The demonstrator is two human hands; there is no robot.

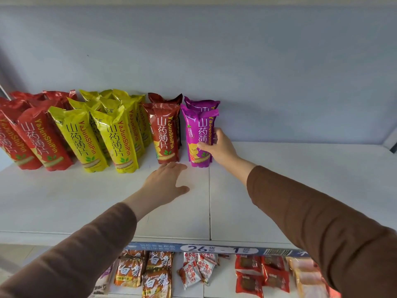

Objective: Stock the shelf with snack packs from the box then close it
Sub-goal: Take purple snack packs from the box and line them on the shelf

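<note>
Glossy snack packs lined up on a white shelf (300, 190)

The right hand (221, 148) grasps the front purple pack (198, 136) — crinkly foil, standing upright at the row's right end, just beside a dark red pack (165, 134). The left hand (166, 182) lies flat with fingers released on the smooth shelf board, just before that red pack. Yellow packs (116, 136) and bright red packs (40, 138) lean further left — all tall, pillow-shaped bags.

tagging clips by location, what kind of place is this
Most likely a shop aisle: a white shelf with rows of snack packs, a numbered shelf label strip with barcode, more packaged snacks below. The right hand grips a purple snack pack.
</note>
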